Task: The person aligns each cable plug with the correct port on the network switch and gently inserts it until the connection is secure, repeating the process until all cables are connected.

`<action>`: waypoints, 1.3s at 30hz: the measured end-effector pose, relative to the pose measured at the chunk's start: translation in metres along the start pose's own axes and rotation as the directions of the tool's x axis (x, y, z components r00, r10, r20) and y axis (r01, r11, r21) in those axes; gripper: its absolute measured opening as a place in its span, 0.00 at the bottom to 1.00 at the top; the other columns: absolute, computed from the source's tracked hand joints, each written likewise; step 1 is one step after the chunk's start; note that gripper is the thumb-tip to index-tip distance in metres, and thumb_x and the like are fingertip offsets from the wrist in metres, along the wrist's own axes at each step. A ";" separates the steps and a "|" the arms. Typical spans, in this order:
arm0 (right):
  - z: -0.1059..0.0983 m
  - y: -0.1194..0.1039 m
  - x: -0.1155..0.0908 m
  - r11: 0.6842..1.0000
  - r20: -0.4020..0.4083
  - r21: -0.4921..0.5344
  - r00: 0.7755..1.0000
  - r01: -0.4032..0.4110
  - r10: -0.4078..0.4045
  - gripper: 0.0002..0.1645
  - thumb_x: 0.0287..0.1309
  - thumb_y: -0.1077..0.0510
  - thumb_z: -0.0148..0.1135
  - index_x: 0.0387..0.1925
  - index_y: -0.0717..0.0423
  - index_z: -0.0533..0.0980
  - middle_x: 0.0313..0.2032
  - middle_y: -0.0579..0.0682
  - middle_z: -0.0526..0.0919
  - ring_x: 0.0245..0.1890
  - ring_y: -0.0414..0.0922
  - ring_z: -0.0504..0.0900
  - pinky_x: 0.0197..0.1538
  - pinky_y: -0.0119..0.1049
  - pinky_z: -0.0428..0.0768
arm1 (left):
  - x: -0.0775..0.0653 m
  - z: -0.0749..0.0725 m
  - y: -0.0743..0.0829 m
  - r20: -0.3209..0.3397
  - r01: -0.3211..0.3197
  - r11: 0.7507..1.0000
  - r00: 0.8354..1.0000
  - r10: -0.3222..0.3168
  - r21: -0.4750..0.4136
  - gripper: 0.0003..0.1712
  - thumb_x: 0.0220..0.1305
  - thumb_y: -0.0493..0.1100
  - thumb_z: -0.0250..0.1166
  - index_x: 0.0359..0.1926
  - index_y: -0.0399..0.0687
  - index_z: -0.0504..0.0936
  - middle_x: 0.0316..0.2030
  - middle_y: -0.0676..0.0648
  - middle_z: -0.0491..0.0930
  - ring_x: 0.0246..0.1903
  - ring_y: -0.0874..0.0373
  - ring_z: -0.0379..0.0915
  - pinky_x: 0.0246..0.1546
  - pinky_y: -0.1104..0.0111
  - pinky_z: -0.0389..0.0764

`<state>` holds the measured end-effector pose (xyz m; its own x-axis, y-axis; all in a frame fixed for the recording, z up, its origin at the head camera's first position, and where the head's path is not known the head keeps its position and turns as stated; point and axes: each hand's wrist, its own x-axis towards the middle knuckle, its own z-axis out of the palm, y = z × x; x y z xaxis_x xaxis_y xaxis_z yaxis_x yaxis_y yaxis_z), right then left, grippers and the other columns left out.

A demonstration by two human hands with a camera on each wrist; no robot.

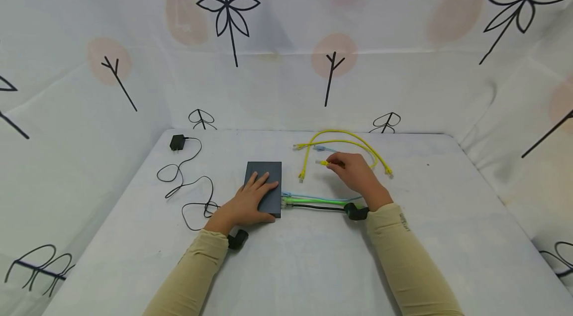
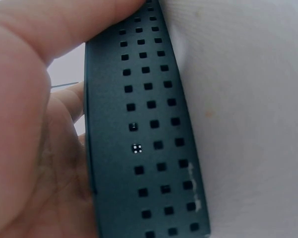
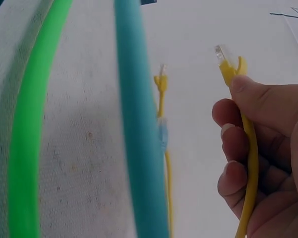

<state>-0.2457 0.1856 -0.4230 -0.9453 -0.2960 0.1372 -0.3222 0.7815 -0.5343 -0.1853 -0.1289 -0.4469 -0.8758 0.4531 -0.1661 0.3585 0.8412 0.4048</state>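
My left hand (image 1: 245,202) lies spread over a dark grey network switch (image 1: 272,200), its thumb along the near edge. In the left wrist view, rows of square vent holes line the side of the switch (image 2: 154,124) beside the thumb. My right hand (image 1: 355,174) pinches a yellow network cable just behind its clear plug (image 1: 319,162), held to the right of the switch. The right wrist view shows the cable (image 3: 251,163) running down through the curled fingers, plug pointing up. A light blue cable (image 1: 324,198), a green cable (image 1: 313,202) and a black cable (image 1: 318,206) extend from the switch's right side.
More yellow network cable (image 1: 344,131) lies looped at the back, with a light blue plug (image 1: 323,149) among it. A black power adapter (image 1: 177,143) with a tangled thin cord (image 1: 181,185) lies on the left of the white table (image 1: 304,276).
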 end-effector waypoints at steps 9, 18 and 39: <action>-0.004 -0.003 0.004 1.000 -0.010 0.002 1.000 0.009 -0.009 0.12 0.61 0.52 0.65 0.45 0.51 0.82 0.39 0.48 0.86 0.40 0.45 0.82 0.44 0.42 0.80 | 0.004 -0.006 0.000 -0.015 -0.010 1.000 1.000 0.010 0.010 0.53 0.53 0.63 0.71 0.75 0.66 0.54 0.78 0.52 0.40 0.77 0.46 0.25 0.69 0.38 0.50; -0.005 -0.006 0.005 1.000 -0.013 0.016 1.000 -0.001 0.002 0.11 0.60 0.51 0.66 0.42 0.51 0.82 0.38 0.47 0.86 0.38 0.44 0.82 0.42 0.41 0.80 | 0.003 -0.010 0.002 -0.019 -0.008 1.000 1.000 0.008 -0.004 0.53 0.52 0.62 0.71 0.75 0.66 0.55 0.78 0.52 0.40 0.77 0.45 0.26 0.68 0.37 0.51; 0.015 -0.005 -0.009 0.998 -0.031 0.026 0.998 0.059 -0.059 0.07 0.57 0.51 0.68 0.36 0.46 0.85 0.36 0.41 0.82 0.37 0.40 0.79 0.40 0.37 0.78 | -0.007 0.005 0.001 -0.024 -0.023 0.999 0.999 0.022 -0.042 0.52 0.52 0.62 0.71 0.74 0.63 0.58 0.77 0.49 0.43 0.77 0.42 0.29 0.66 0.35 0.53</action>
<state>-0.2344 0.1763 -0.4339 -0.9260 -0.3239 0.1941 -0.3763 0.7479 -0.5468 -0.1773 -0.1294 -0.4493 -0.8752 0.4644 -0.1356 0.3645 0.8172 0.4464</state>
